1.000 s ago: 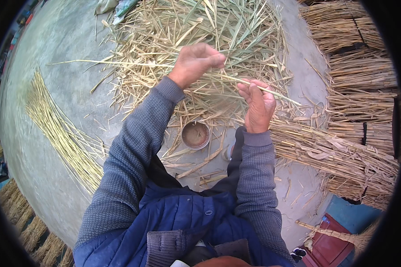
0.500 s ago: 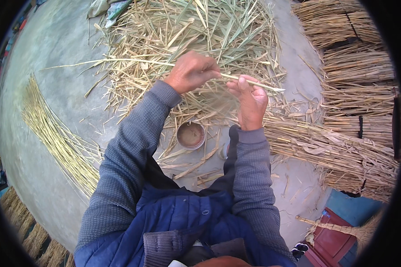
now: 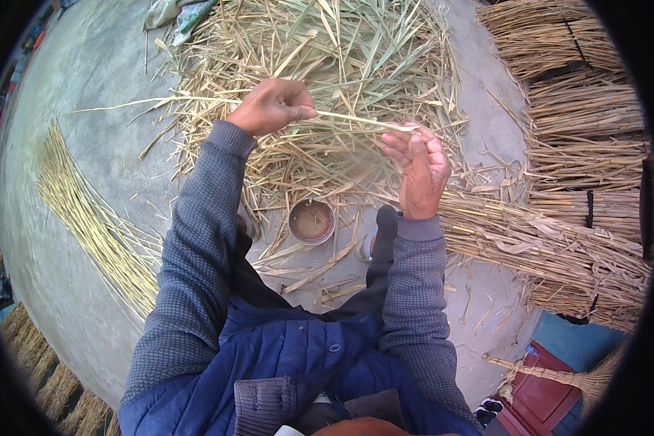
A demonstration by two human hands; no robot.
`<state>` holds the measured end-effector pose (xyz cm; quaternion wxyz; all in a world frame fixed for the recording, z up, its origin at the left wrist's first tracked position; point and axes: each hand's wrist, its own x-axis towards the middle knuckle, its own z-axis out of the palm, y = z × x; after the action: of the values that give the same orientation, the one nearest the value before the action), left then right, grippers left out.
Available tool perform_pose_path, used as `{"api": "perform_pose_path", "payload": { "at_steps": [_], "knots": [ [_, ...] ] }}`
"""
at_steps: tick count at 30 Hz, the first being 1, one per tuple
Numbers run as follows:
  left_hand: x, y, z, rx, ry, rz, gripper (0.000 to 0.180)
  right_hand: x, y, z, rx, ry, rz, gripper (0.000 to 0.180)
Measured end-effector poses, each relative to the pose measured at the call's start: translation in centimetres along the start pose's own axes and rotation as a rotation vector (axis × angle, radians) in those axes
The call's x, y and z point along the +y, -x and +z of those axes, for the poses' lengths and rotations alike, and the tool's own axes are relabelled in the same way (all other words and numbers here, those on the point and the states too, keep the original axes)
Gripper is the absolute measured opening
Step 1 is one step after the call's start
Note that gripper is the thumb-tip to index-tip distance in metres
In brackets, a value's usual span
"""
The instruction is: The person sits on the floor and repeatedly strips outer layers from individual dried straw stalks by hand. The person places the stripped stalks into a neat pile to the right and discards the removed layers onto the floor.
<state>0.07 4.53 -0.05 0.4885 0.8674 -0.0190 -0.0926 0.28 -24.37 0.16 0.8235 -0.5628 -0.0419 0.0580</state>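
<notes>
A single pale stalk is held between both hands above the floor. The left hand is closed into a fist, its grip tight around the stalk, whose thin end is seen running on leftward past the fist and out over the bare floor. The right hand is raised with the palm turned toward the camera; its grip is narrow, with the stalk's other end pinched at the fingertips and the remaining fingers loosely curled. The stalk is stretched nearly level between the two hands, well above the heap of loose straw and leaves spread on the floor behind them.

A small round bowl with a brownish inside is set on the floor just below the hands, between the person's knees, with scattered straw scraps lying around it. To the left, a long sheaf of cleaned yellow stalks is laid out in a curved line on the floor, well apart from the heap. To the right, tied bundles of straw are stacked in rows, and a further layer of them lies just beside the right forearm. A broom is seen at the lower right, resting over a red box.
</notes>
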Motion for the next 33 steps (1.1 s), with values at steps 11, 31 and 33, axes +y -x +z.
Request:
{"api": "perform_pose_path", "payload": {
  "at_steps": [11,31,33],
  "knots": [
    [2.8,-1.1,6.3,0.037,0.103,0.231,0.024,0.3,0.3,0.2,0.016,0.23,-0.021,0.02],
    [-2.7,0.8,-3.7,0.804,-0.791,0.248,0.037,1.3,0.2,0.1,-0.036,0.188,0.075,0.019],
    [-2.6,0.3,-2.0,0.569,-0.558,0.407,0.035,1.3,0.1,0.2,-0.024,0.188,0.065,0.019]
  ]
}}
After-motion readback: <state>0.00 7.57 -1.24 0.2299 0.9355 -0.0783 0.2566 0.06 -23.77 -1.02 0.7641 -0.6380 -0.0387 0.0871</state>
